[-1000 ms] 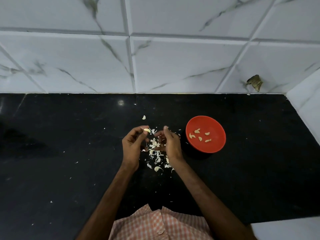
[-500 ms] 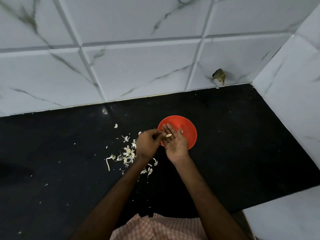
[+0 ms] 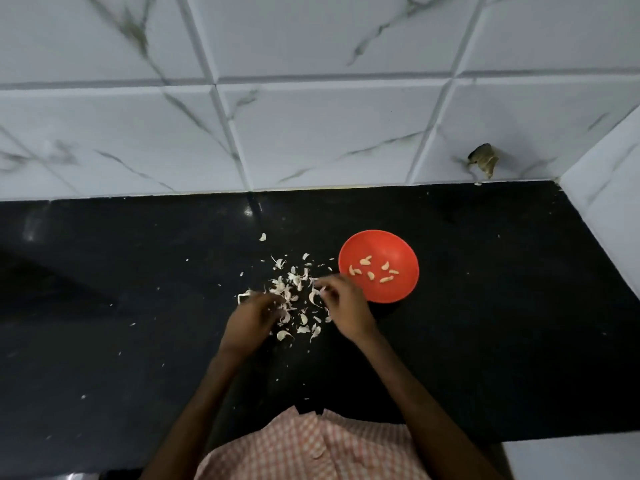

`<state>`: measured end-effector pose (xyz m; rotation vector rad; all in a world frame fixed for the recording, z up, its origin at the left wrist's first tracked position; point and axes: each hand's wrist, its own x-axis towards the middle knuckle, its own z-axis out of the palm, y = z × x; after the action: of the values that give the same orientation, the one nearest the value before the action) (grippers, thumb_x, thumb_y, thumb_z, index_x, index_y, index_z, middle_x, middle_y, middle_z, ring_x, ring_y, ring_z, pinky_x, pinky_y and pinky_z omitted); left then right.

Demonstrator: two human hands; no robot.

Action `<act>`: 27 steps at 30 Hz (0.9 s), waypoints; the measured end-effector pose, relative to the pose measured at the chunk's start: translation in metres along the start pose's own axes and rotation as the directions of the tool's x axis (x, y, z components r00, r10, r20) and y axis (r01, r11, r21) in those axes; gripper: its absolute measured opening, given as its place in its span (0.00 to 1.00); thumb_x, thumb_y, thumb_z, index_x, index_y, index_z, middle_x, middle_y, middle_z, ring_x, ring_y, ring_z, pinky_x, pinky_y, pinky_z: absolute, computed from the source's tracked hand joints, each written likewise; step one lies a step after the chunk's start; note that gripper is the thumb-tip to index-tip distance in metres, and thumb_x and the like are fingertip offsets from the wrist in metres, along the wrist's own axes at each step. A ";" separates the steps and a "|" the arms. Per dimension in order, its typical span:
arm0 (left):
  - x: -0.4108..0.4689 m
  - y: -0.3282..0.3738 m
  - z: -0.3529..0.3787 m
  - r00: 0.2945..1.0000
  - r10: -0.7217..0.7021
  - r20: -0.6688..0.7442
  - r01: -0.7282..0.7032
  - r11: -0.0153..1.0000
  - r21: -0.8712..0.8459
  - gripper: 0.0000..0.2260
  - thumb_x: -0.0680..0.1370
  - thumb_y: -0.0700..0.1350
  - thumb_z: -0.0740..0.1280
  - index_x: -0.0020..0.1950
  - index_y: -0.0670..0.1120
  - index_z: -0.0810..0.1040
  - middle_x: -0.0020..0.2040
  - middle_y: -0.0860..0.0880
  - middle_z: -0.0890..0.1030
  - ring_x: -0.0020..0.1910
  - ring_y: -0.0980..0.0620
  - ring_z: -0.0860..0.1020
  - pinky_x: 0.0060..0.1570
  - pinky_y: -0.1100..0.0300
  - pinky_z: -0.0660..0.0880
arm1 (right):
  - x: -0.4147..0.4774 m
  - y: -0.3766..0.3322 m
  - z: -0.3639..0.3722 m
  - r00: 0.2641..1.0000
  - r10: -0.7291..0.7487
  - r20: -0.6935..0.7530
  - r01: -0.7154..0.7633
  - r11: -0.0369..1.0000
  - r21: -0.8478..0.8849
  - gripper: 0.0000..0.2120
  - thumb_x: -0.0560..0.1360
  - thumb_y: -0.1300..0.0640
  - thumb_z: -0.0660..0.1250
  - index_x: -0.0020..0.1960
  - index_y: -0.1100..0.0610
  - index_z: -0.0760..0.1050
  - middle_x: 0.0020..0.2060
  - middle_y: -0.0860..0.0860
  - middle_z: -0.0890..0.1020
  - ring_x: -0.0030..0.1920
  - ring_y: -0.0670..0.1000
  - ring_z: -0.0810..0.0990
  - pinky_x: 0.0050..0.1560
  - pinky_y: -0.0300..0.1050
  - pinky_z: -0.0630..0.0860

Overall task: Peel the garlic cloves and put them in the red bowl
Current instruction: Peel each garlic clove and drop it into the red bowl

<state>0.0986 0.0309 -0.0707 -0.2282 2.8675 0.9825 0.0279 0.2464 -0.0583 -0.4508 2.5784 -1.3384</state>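
— Red bowl (image 3: 385, 241): where does it stand?

— On the black counter (image 3: 512, 327), right of centre and just right of the right hand (image 3: 343, 308), whose knuckles come near its near-left rim. A handful of peeled cloves (image 3: 371, 269) lie in its bottom.

— And the rest of the garlic?

— A scatter of garlic skins (image 3: 294, 289) lies left of the bowl, between the two hands and a little beyond them. Whether whole cloves lie among the skins I cannot tell.

— The hands?

— The left hand (image 3: 254, 318) has its fingers bent down into the near-left edge of the scatter. The right hand's fingers are curled at the scatter's right edge, with a pale piece at their tips. Whether either one truly pinches anything I cannot tell.

— Room to move?

— The counter stretches wide to the left of the hands and to the right of the bowl. Its far edge meets the tiled wall (image 3: 311, 133). On the right a side wall (image 3: 611, 174) closes the corner, well apart from the bowl. A brown lump (image 3: 482, 162) sits on the tiles near that corner. The near edge runs at the person's checked shirt (image 3: 311, 448).
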 end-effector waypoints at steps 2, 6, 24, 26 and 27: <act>-0.015 -0.009 0.010 0.996 -0.033 0.087 0.024 0.994 0.105 0.17 0.78 0.51 0.72 0.67 0.53 0.78 0.61 0.53 0.76 0.52 0.56 0.78 0.53 0.56 0.78 | -0.006 0.002 0.018 0.976 0.064 0.210 -0.016 0.975 -0.223 0.18 0.80 0.58 0.69 0.69 0.54 0.76 0.65 0.51 0.75 0.64 0.49 0.75 0.69 0.48 0.72; -0.022 -0.007 0.029 0.987 -0.028 0.157 0.004 0.989 0.145 0.16 0.79 0.45 0.70 0.67 0.48 0.77 0.62 0.50 0.74 0.57 0.50 0.77 0.55 0.54 0.77 | -0.008 0.012 0.040 0.969 0.098 0.227 0.020 0.884 -0.467 0.25 0.80 0.56 0.69 0.75 0.54 0.69 0.72 0.51 0.67 0.70 0.52 0.68 0.73 0.48 0.68; 0.024 -0.011 -0.009 0.990 -0.120 -0.070 0.069 0.861 -0.504 0.11 0.68 0.43 0.82 0.45 0.50 0.82 0.39 0.53 0.84 0.33 0.63 0.78 0.36 0.67 0.75 | 0.013 -0.023 0.067 0.998 -0.035 -0.053 0.034 0.999 -0.013 0.11 0.81 0.59 0.67 0.61 0.56 0.82 0.55 0.48 0.84 0.56 0.42 0.79 0.60 0.41 0.76; 0.026 -0.013 -0.012 0.989 -0.107 -0.098 0.042 0.858 -0.512 0.09 0.69 0.43 0.81 0.44 0.50 0.83 0.38 0.53 0.85 0.35 0.61 0.80 0.38 0.67 0.76 | 0.013 -0.030 0.071 0.998 -0.023 -0.051 0.028 0.995 0.101 0.09 0.80 0.59 0.69 0.58 0.56 0.84 0.52 0.47 0.86 0.53 0.41 0.82 0.56 0.35 0.77; 0.028 -0.015 -0.013 0.988 -0.104 -0.110 0.033 0.858 -0.513 0.08 0.69 0.44 0.81 0.44 0.51 0.84 0.38 0.53 0.85 0.36 0.59 0.81 0.38 0.66 0.76 | 0.015 -0.033 0.072 0.998 -0.002 -0.071 0.011 0.991 0.133 0.08 0.78 0.59 0.71 0.56 0.57 0.84 0.50 0.47 0.86 0.51 0.41 0.83 0.54 0.35 0.77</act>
<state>0.0727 0.0078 -0.0734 -0.4483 2.6175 1.7621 0.0426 0.1685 -0.0734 -0.3958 2.5230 -1.5442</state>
